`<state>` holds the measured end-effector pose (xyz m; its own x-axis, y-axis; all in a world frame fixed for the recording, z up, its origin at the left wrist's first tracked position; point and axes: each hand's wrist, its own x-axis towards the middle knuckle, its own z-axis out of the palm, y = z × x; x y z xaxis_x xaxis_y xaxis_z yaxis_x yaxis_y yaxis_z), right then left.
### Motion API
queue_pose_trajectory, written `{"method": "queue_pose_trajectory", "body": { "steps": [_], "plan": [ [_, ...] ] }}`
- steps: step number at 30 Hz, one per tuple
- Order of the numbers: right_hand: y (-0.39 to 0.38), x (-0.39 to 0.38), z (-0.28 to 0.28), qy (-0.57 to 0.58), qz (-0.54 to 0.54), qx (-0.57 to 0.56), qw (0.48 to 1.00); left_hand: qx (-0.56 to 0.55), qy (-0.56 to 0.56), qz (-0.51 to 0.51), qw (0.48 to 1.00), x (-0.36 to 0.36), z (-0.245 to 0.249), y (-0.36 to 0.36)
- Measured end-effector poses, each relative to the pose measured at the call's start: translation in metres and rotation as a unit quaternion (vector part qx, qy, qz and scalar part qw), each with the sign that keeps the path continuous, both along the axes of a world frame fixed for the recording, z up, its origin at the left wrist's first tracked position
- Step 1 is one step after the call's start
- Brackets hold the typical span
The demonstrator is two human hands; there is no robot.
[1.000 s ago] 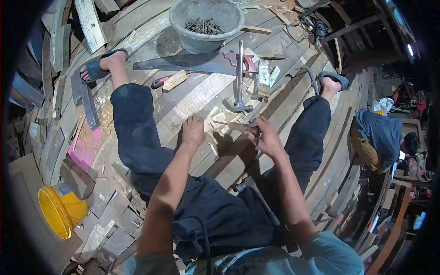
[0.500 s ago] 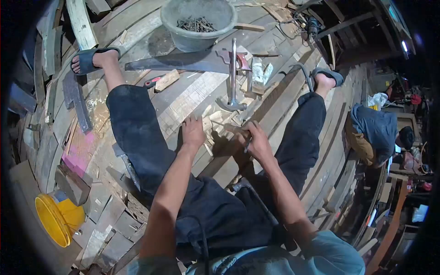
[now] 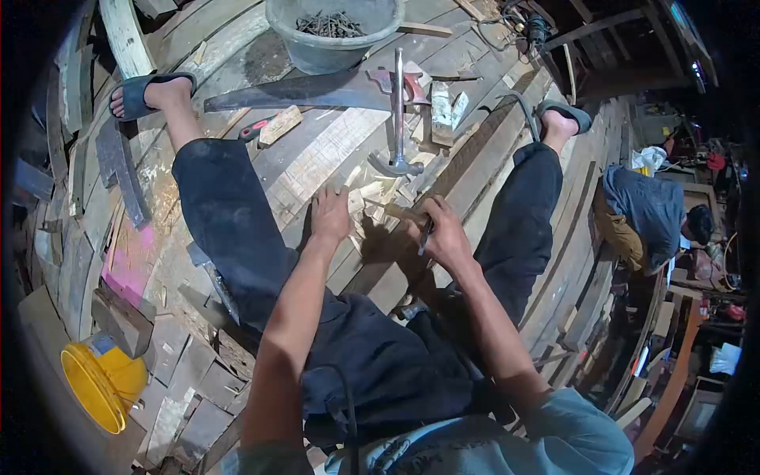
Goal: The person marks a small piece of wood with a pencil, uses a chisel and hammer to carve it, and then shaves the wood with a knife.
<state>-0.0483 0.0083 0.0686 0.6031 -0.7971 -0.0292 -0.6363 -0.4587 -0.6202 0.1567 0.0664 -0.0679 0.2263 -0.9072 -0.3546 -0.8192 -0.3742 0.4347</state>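
Note:
My right hand (image 3: 445, 235) is closed round a slim tool (image 3: 402, 212); a tan, wood-like part and a thin tip point left, while a dark end sticks out below the fingers. Its exact kind cannot be made out. My left hand (image 3: 330, 215) lies with fingers stretched out on the planks, beside a heap of pale wood chips (image 3: 372, 192). Just beyond both hands is a claw hammer (image 3: 398, 119), its head toward me. A handsaw (image 3: 297, 93) with a red handle lies behind it. Left of the hammer rests a wood block (image 3: 281, 125) by a red-and-black handle (image 3: 253, 131).
A grey bucket (image 3: 332, 51) holding many dark nail-like pieces stands at the far side. A yellow bucket (image 3: 91, 385) lies tipped at lower left. Scrap boards (image 3: 178, 423) lie around my legs. Another person (image 3: 645, 214) is bent over at the right.
The view has shifted slightly, so the bucket, hammer and saw appear a little higher and further left. The tool's tip shows more plainly between my hands, which stay near the same spot.

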Motion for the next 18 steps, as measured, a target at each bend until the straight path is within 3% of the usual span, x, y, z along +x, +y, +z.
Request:
{"method": "queue_pose_trajectory", "body": {
  "steps": [2, 9, 13, 16, 18],
  "plan": [
    [0.002, 0.007, 0.012, 0.009, -0.001, 0.005, 1.000, -0.039, -0.021, 0.005, 0.999, -0.001, -0.009, 0.003],
    [-0.006, 0.016, 0.014, 0.018, -0.019, 0.035, 0.999, -0.014, 0.037, -0.001, 0.999, -0.001, 0.015, -0.001],
    [-0.018, 0.028, 0.021, 0.012, 0.015, 0.015, 1.000, -0.239, 0.195, -0.051, 0.950, -0.021, 0.056, -0.005],
    [-0.024, 0.036, 0.034, 0.062, 0.031, 0.076, 0.995, -0.202, 0.284, -0.029, 0.937, -0.040, 0.062, -0.015],
    [-0.032, 0.037, 0.041, 0.079, 0.027, 0.053, 0.995, -0.255, 0.243, -0.118, 0.928, -0.033, 0.069, -0.013]
  ]
}}
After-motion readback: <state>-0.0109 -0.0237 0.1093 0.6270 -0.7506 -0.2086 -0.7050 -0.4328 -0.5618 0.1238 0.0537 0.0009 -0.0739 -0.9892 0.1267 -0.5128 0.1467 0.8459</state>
